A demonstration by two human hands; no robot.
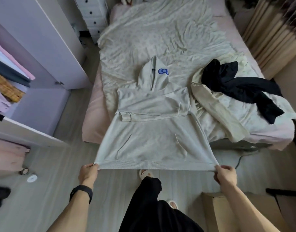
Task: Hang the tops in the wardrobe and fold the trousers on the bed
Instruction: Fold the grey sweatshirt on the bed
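A pale grey hoodie with a blue logo on its hood lies front-up on the bed, sleeves folded across the chest. Its hem is stretched off the near bed edge toward me. My left hand pinches the hem's left corner. My right hand pinches the right corner. To the right on the bed lie a cream garment and, partly on top of it, a crumpled black garment.
The wardrobe stands open at the left, with folded clothes on its shelves. A white drawer unit is beyond the bed's far left. Curtains hang at the right. A cardboard box sits by my right arm. Small objects lie on the floor at left.
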